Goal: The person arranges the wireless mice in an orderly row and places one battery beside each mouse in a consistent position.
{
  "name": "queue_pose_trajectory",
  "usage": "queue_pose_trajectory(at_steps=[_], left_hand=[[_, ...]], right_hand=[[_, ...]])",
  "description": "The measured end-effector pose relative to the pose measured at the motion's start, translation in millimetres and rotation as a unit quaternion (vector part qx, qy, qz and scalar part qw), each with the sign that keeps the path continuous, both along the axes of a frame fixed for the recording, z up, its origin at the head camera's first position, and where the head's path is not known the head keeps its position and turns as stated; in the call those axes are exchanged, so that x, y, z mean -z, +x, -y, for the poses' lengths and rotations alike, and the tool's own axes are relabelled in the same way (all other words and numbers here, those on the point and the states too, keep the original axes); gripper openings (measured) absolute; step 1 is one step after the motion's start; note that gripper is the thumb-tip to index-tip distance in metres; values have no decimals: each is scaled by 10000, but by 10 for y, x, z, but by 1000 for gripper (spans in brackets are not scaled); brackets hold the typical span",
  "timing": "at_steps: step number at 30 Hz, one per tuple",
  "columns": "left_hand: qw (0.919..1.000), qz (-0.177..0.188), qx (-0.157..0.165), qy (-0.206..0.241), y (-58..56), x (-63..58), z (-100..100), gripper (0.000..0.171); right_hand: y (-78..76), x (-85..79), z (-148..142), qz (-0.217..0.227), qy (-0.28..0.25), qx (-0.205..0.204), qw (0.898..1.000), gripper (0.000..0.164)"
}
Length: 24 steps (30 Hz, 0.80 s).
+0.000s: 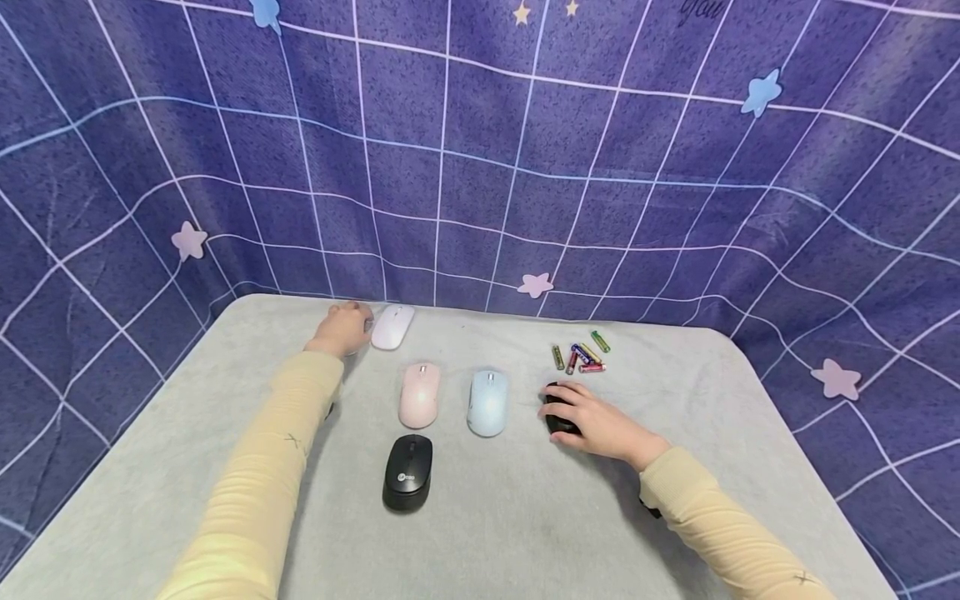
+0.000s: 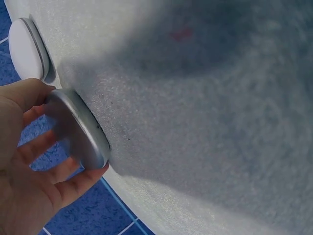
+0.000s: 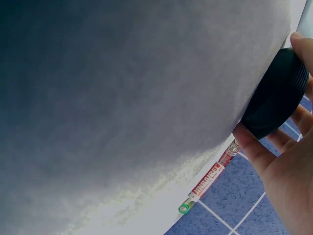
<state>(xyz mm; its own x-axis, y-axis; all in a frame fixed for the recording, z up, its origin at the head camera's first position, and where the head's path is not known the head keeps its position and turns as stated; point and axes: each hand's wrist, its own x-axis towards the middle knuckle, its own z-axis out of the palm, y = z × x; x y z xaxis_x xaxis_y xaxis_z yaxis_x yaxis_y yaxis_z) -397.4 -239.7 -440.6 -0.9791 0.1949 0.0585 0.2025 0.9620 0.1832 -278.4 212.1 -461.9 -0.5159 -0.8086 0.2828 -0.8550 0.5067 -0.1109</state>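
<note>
At the far left of the table, my left hand point(image 1: 342, 327) grips a silver-grey computer mouse point(image 2: 80, 129), thumb on one side and fingers on the other. In the head view that hand hides nearly all of it. A pale lilac-white mouse point(image 1: 392, 326) lies just right of the hand. On the right side, my right hand point(image 1: 600, 423) holds a black mouse point(image 1: 558, 410), its fingers draped over the top and sides. In the right wrist view the black mouse point(image 3: 278, 93) sits between thumb and fingers, against the table.
A pink mouse point(image 1: 419, 396) and a light blue mouse point(image 1: 488, 403) stand mid-table. Nearer me is another black mouse point(image 1: 408, 472). Several small batteries point(image 1: 592, 367) lie loose beyond my right hand. A purple gridded curtain point(image 1: 480, 167) hangs behind the grey table point(image 1: 510, 525).
</note>
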Motion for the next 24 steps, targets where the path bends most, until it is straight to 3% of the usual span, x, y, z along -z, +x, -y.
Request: queue_pose_trajectory(at_steps=[11, 24], left_hand=[[9999, 2, -13, -128, 27, -15, -22, 29], [10000, 35, -58, -34, 50, -39, 10, 36]], right_hand=[[8, -6, 9, -29, 36, 23, 10000, 34], [-5, 3, 8, -102, 20, 2, 9999, 35]])
